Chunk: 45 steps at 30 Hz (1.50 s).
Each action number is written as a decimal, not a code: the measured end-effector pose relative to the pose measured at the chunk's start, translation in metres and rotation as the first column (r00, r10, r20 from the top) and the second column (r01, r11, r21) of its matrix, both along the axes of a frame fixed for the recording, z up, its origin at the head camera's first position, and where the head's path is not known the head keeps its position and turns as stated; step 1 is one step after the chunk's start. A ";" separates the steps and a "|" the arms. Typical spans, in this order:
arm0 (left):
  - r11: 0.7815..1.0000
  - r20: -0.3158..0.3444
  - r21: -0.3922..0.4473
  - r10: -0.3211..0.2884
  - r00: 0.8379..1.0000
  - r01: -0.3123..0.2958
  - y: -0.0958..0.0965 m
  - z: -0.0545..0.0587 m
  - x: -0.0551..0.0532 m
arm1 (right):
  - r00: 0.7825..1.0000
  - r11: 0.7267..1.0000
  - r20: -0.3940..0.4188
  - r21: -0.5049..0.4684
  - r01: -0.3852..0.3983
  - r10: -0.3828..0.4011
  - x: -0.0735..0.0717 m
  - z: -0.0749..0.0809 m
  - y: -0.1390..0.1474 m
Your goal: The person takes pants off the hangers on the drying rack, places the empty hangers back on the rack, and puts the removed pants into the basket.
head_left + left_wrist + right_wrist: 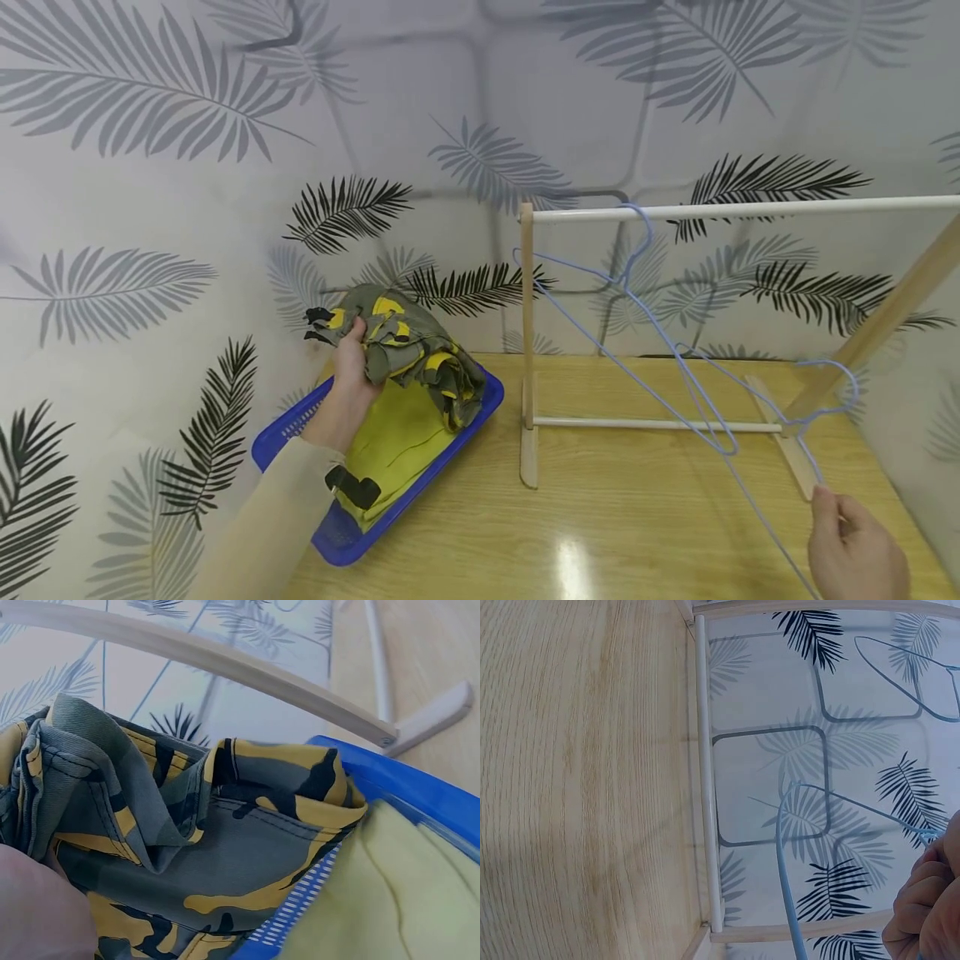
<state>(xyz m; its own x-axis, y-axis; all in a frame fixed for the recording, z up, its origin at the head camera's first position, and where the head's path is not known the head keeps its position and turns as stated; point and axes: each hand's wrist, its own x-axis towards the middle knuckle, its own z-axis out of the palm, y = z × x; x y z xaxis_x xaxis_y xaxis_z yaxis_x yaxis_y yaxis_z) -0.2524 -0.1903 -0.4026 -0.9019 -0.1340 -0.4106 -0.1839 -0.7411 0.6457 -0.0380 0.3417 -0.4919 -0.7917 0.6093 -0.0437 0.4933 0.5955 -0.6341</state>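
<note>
My left hand (351, 367) grips a bunched camouflage garment (420, 342) in grey, yellow and black, raised at the far side of a blue basket. Its stitched folds (247, 840) fill the left wrist view, the thumb side of the hand at the lower left. Part of the cloth hangs down over the basket (491, 396). Folded yellow-green cloth (397, 442) lies inside. At the lower right, my right hand (858, 542) holds a blue wire hanger (855, 390) by one side, its hook pointing up. Curled fingers (919, 900) show in the right wrist view.
A clothes rack with wooden posts and a white top rail (750, 209) stands on the wood-grain table (637, 533), right of the basket. Another blue hanger (650, 229) hangs from that rail. A lower white bar (600, 422) joins the posts. Leaf-patterned wall covering (480, 158) rises behind.
</note>
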 end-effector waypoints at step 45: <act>0.845 0.270 -0.482 -0.109 0.957 0.233 -0.072 -0.099 0.094 | 1.000 1.000 0.022 -0.011 0.001 -0.001 0.001 -0.004 0.001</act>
<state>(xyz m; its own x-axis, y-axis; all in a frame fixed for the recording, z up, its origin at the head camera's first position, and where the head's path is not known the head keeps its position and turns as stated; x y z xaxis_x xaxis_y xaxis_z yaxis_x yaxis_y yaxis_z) -0.1585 -0.2628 -0.5013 -0.8217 -0.2298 -0.5216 -0.4619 -0.2677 0.8456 -0.0369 0.3424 -0.4959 -0.7901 0.6093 -0.0679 0.5078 0.5883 -0.6294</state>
